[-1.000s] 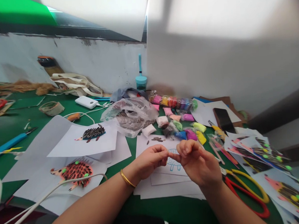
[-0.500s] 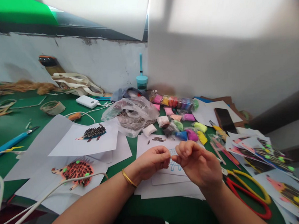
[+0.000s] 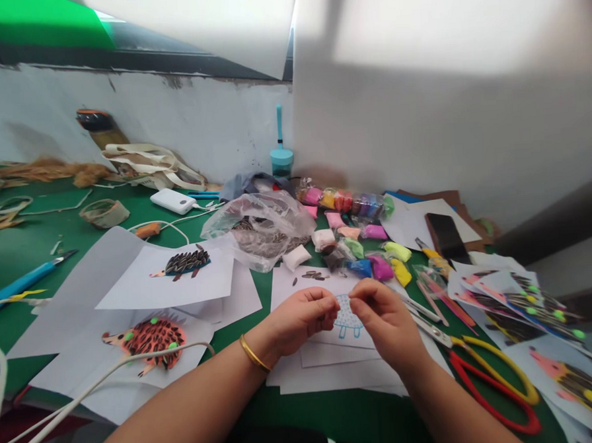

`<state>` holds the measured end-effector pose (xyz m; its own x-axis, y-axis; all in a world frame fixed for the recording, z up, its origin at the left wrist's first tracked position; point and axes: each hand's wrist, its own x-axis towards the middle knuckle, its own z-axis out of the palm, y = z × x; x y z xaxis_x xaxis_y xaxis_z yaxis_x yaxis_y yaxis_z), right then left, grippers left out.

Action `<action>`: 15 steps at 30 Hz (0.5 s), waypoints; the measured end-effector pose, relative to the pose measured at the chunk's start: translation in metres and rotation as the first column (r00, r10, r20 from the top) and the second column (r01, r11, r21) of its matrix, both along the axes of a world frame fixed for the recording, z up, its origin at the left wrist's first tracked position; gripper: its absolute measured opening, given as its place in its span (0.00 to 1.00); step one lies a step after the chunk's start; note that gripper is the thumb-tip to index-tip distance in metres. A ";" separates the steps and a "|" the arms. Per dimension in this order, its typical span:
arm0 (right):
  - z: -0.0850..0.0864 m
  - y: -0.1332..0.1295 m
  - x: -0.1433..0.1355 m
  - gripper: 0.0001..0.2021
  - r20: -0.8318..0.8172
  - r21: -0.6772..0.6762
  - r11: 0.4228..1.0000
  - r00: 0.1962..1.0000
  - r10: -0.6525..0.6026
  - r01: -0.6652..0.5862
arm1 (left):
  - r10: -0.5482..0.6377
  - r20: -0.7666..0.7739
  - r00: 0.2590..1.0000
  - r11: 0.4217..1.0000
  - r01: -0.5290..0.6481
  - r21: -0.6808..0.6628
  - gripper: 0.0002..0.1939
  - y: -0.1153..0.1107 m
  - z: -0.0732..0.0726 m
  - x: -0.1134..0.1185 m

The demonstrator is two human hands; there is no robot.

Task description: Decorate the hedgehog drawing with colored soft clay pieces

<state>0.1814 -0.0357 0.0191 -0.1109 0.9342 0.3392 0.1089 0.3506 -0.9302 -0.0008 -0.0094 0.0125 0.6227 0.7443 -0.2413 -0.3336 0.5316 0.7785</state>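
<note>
Over a sheet of white paper with a blue hedgehog drawing (image 3: 348, 318), my two hands are raised close together. My left hand (image 3: 308, 320) is pinched, thumb against fingers; whatever lies in the pinch is too small to make out. Just right of it, my right hand (image 3: 385, 322) also pinches, its fingertips a little apart from the left ones, with nothing nameable showing. Part of the drawing is hidden behind the hands. A few sunflower seeds (image 3: 315, 275) lie on the paper beyond them. Farther back sits a clear plastic bag (image 3: 261, 226) of seeds.
Colourful clay packets (image 3: 380, 266) lie behind my right hand. Scissors (image 3: 493, 376) with red and yellow handles rest at right, near finished hedgehog pictures (image 3: 572, 379). At left are a seed hedgehog picture (image 3: 180, 280), a white cable (image 3: 105, 370) and a blue utility knife (image 3: 26, 282).
My right hand has turned inward and its fingers have closed into a pinch, uncovering more of the scissors. My left hand stays nearly in place.
</note>
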 end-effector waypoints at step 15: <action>0.002 -0.006 0.002 0.06 0.199 0.286 0.956 0.972 -0.122 0.061 | 0.101 -0.005 0.995 0.994 -0.101 0.045 0.18 0.002 0.002 0.001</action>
